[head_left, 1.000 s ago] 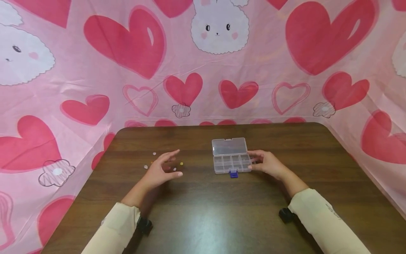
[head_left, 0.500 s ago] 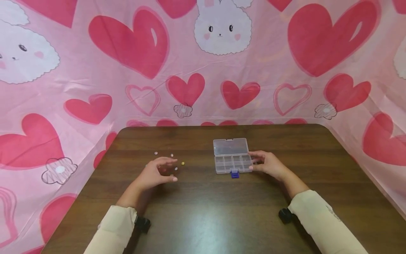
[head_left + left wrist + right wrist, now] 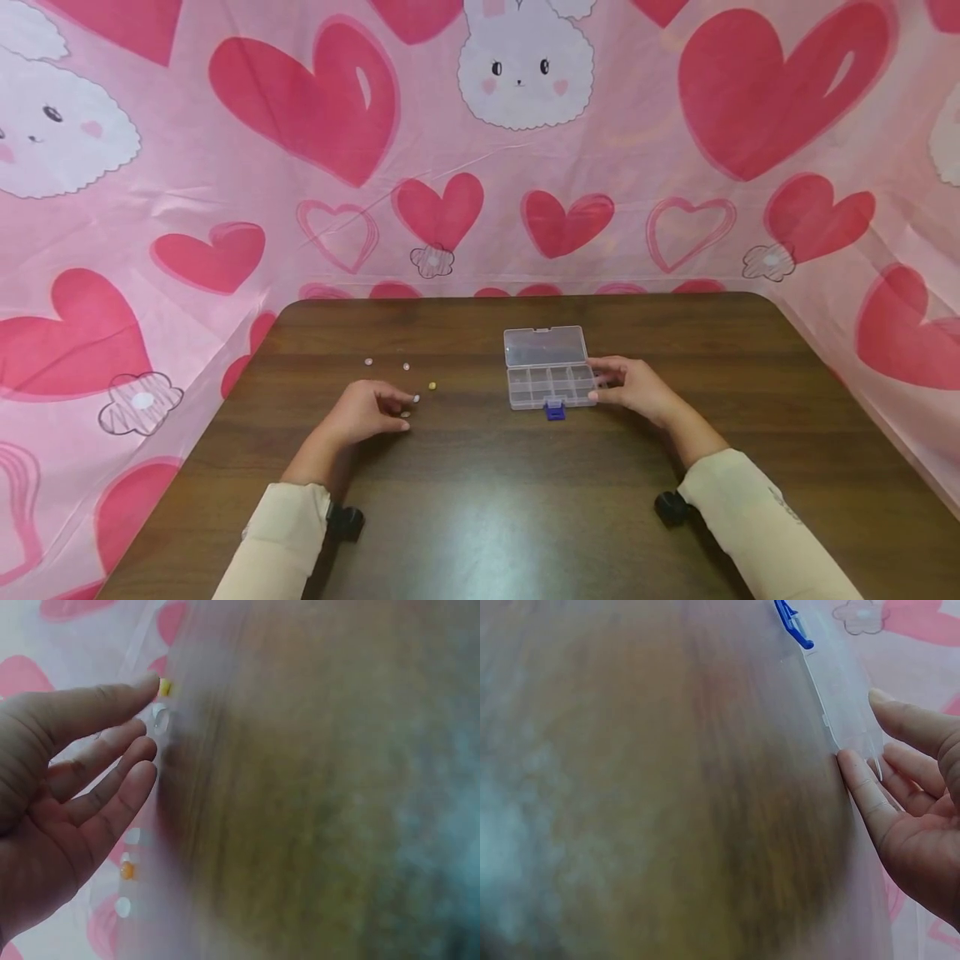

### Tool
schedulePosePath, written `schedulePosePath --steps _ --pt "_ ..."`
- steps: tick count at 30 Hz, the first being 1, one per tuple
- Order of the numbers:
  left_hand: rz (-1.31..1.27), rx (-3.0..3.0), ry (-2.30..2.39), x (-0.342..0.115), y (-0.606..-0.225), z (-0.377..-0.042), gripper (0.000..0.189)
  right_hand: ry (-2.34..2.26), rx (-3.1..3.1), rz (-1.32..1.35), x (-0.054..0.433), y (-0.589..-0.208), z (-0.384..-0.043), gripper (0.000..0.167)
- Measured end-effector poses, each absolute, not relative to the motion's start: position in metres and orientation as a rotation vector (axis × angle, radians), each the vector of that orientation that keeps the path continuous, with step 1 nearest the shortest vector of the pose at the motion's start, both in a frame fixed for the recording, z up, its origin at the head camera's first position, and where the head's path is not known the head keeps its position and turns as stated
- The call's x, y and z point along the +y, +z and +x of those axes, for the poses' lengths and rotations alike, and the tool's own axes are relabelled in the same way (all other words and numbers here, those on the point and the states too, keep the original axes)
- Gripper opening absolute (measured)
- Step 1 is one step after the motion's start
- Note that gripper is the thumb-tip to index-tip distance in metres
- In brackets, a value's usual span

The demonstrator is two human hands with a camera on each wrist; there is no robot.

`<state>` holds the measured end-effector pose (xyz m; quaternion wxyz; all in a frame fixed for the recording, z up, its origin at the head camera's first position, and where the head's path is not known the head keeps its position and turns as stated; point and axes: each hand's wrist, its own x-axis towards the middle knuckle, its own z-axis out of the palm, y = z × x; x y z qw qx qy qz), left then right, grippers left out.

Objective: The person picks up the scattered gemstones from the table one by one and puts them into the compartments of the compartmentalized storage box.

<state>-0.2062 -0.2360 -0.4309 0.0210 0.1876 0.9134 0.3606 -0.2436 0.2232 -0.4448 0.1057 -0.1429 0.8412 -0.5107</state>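
Observation:
My left hand (image 3: 366, 412) is low over the table, thumb and index finger apart. Its index fingertip meets a small whitish bead-like piece (image 3: 416, 399), and a pale piece (image 3: 406, 414) lies between finger and thumb. A yellow piece (image 3: 432, 386) lies just beyond. In the left wrist view a clear oval piece (image 3: 161, 718) shows by the fingertips. My right hand (image 3: 634, 390) holds the right end of a clear plastic compartment box (image 3: 551, 388), index finger at the back corner, thumb at the front. Its lid (image 3: 545, 347) is raised at the back.
Two more pale pieces (image 3: 368, 362) lie behind my left hand. An orange piece (image 3: 127, 870) shows in the left wrist view. The box's blue latch (image 3: 554, 411) faces me on the brown wooden table (image 3: 480, 492). A pink heart-patterned cloth (image 3: 450, 150) surrounds it.
My left hand has drawn back a little and lowered, and the gap between thumb and index finger has narrowed. The right hand and the box have stayed in place.

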Motion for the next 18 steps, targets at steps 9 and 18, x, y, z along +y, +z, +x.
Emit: schedulePosePath --steps 9,18 --pt "0.503 2.802 1.061 -0.2364 -0.436 -0.2125 0.02 -1.516 2.463 -0.407 0.2238 -0.4446 -0.2438 0.064" --pt "0.496 2.83 1.027 -0.2328 -0.435 -0.214 0.013 -1.517 2.458 -0.396 0.2232 -0.4436 -0.2431 0.063"
